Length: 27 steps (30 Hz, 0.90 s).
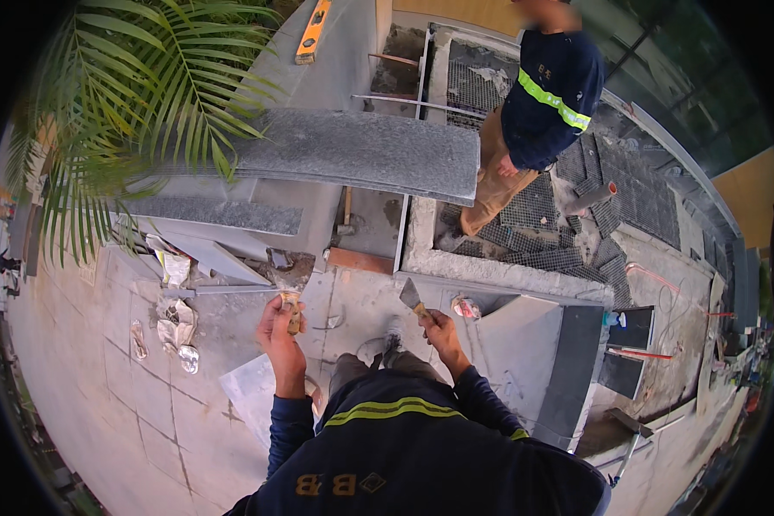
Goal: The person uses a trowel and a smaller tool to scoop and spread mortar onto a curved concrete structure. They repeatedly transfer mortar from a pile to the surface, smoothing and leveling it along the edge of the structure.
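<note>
My left hand (282,329) is closed around the light, worn handle of a wide-bladed scraper (291,270). Its broad blade points away from me and looks smeared with grey-brown material. In my right hand (443,334) is a smaller putty knife (410,296), gripped by its handle, with the flared grey blade pointing up and to the left. The two tools are apart, held in front of my body above the paved floor. Neither blade visibly touches anything.
Ahead, long grey stone slabs (361,155) jut out under palm fronds (163,77). A person (542,103) stands beyond a low concrete edge among black grid panels (525,206). A hammer (347,215), orange spirit level (313,33) and crumpled bags (176,325) lie about.
</note>
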### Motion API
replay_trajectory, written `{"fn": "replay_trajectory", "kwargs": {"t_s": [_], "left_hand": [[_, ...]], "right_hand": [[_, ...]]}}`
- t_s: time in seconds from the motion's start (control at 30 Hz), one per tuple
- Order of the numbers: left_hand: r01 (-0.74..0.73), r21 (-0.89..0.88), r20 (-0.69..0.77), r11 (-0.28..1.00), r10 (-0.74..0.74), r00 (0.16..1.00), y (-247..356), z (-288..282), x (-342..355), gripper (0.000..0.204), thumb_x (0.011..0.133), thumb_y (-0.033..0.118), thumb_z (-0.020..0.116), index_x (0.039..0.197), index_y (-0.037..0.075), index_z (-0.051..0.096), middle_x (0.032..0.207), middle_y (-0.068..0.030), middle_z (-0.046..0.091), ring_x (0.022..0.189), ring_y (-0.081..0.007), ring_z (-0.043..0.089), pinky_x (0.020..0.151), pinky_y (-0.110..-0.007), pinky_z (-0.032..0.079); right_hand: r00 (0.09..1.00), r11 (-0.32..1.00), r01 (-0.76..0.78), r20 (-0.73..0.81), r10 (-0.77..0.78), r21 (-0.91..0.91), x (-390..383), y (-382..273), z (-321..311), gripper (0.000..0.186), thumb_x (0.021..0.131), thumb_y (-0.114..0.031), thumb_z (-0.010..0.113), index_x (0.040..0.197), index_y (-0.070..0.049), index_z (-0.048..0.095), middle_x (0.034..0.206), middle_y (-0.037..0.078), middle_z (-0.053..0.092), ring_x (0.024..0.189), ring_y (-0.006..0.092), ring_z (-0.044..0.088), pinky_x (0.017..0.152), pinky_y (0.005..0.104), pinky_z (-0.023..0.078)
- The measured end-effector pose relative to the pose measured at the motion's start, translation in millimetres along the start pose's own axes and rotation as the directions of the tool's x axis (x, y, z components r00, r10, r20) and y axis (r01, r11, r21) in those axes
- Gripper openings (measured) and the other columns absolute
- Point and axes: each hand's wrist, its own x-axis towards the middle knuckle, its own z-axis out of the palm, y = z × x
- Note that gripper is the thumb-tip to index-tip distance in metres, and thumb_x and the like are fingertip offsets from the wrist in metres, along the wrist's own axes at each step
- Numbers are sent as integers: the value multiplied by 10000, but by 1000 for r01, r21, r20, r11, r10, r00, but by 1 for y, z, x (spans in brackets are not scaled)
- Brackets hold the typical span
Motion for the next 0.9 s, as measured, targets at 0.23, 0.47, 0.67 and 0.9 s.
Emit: {"fn": "replay_trajectory", "kwargs": {"t_s": [0.23,0.47,0.67,0.9], "left_hand": [[34,11,67,999,-35,997,-10,40,14,265,963,118,623,1178,-29,669,959,-128,729,719,-152,622,628,-289,483],[74,9,209,997,-74,975,-12,72,50,259,987,146,629,1180,-16,688,968,-102,739,735,-125,618,661,-280,481],[144,97,456,985,-173,873,-14,101,90,267,1014,152,636,1232,10,695,1011,-52,763,781,-63,607,672,-241,461],[24,281,702,960,-222,676,-11,125,139,316,1021,124,634,1305,-15,647,1043,-43,748,767,-58,572,674,-235,449]], "right_hand": [[999,998,42,-21,-43,-43,23,-17,-22,369,956,-281,674,1211,-17,709,741,8,607,632,102,562,567,291,465],[997,1000,23,-71,-24,-21,35,-26,-21,365,969,-289,661,1204,-14,706,776,13,632,627,98,559,552,289,463],[988,997,27,-153,-15,76,38,-60,-7,376,1014,-373,609,1061,-8,689,734,9,600,588,88,518,530,280,426],[977,986,46,-212,-11,158,43,-101,16,388,1036,-372,608,1065,6,691,771,13,609,561,79,487,514,271,402]]}}
